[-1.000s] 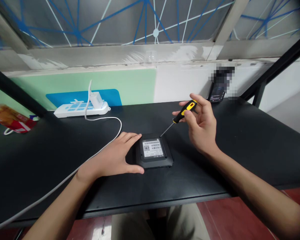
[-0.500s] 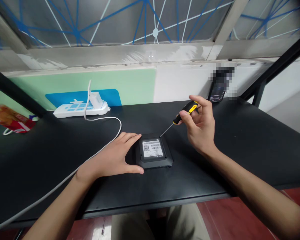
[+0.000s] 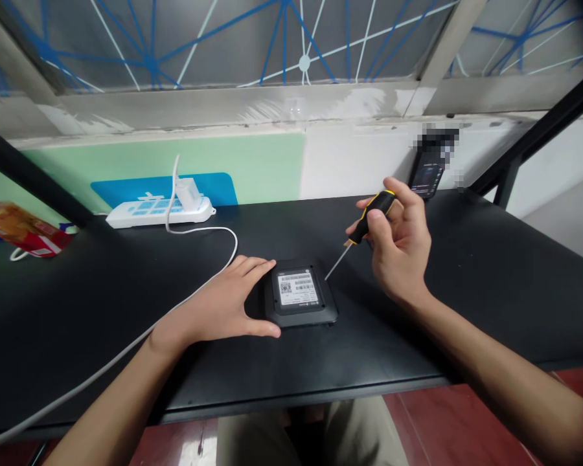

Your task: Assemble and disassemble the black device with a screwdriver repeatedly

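A square black device [image 3: 298,317] with a white printed label [image 3: 297,288] lies flat on the black table. Against its left side rests my left hand [image 3: 223,301], thumb at the near corner and fingertips at the far corner, spread apart. My right hand [image 3: 401,243] is closed around the black and yellow handle of a screwdriver [image 3: 375,217], to the right of the device. The screwdriver slants down to the left, with its tip by the device's right edge; whether it touches cannot be made out.
A white power strip [image 3: 160,212] with a plugged-in charger [image 3: 188,194] stands at the back left, its white cable [image 3: 121,353] running across the table [image 3: 490,291]. A phone [image 3: 426,171] leans on the back wall. A red and orange packet [image 3: 26,230] is far left.
My right hand has moved slightly right with the screwdriver, whose tip has left the device's upper right corner area and shifted right and nearer. My left hand stays in place.
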Available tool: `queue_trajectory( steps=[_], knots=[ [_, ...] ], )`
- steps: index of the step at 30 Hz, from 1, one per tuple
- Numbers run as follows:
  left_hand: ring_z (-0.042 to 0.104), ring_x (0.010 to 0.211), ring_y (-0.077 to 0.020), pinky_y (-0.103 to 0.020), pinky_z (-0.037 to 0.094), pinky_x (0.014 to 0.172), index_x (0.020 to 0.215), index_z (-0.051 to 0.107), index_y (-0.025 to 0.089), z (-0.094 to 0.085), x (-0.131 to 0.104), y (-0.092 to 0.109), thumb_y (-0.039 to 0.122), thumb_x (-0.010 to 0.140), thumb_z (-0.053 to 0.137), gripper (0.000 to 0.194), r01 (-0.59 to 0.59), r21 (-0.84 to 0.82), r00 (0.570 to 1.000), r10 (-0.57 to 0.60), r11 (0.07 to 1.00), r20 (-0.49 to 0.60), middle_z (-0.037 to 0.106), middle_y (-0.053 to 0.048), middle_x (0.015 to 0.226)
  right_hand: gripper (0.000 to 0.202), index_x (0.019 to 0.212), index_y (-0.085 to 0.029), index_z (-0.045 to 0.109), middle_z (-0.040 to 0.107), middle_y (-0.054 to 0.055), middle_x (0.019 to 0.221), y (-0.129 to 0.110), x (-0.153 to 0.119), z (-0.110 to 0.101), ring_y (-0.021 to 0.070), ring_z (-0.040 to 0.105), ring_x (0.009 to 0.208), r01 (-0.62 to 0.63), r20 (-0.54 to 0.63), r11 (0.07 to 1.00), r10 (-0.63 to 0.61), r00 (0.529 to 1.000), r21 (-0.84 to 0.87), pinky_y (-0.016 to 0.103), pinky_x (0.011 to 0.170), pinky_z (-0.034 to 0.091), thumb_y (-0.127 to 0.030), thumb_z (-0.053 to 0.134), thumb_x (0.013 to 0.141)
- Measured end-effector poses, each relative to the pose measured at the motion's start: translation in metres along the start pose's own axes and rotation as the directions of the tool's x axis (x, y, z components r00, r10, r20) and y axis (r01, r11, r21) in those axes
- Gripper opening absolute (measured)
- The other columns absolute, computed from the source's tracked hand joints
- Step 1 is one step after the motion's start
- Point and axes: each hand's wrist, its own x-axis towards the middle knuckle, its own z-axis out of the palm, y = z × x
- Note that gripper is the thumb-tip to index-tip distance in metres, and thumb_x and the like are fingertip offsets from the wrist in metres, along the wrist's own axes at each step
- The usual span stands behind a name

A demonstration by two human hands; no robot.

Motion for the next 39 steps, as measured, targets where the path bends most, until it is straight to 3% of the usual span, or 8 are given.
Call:
queue_trajectory(
  steps=[8,22,39],
  knots=[
    [0.038,0.144,-0.0350,-0.053,0.033,0.120,0.157,0.032,0.022,0.000,0.002,0.001,0.078,0.077,0.068,0.104,0.004,-0.005,1.000,-0.004,1.000,-0.007,0.042,-0.012,0.156,0.039,0.129,-0.038,0.060,0.068,0.001,0.099,-0.007,-0.006,0.007,0.0117,0.067,0.061,-0.032,0.048,0.993,0.027,0.998,0.115,0.030,0.053,0.062,-0.027,0.066,0.093],
    [0.038,0.144,-0.0345,-0.051,0.034,0.120,0.156,0.033,0.024,0.000,0.002,0.001,0.079,0.076,0.069,0.104,0.008,-0.009,1.000,-0.008,1.000,-0.009,0.043,-0.012,0.156,0.036,0.129,-0.035,0.058,0.068,0.000,0.099,-0.014,-0.012,0.008,0.0094,0.068,0.062,-0.025,0.139,0.998,0.017,0.990,0.053,0.027,0.058,0.062,-0.027,0.065,0.094],
    [0.038,0.144,-0.0355,-0.052,0.035,0.119,0.157,0.033,0.024,-0.002,0.002,0.001,0.081,0.075,0.068,0.106,0.007,-0.027,1.000,-0.008,1.000,-0.010,0.043,-0.012,0.156,0.024,0.114,-0.031,0.063,0.059,-0.002,0.092,-0.015,-0.009,0.008,0.0072,0.064,0.060,0.024,0.040,1.000,-0.025,0.999,0.012,0.024,0.050,0.059,-0.030,0.070,0.091]
  ],
)
